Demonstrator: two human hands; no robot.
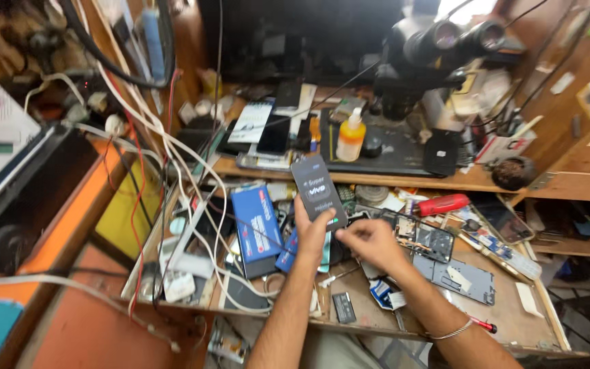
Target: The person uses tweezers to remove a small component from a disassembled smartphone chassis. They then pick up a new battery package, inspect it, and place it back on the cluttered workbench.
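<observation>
At frame centre, the left hand (312,229) grips a dark flat phone-part package (318,189) upright, printed face toward the camera for inspection. The right hand (370,242) pinches its lower corner to steady it, above the cluttered wooden tray (544,311).

I'm seeing my left hand (312,229) holding up a flat dark rectangular packet (318,190) with pale lettering; a blue rectangular package (256,225) is lying just left, a dark screen (295,34) standing behind
</observation>
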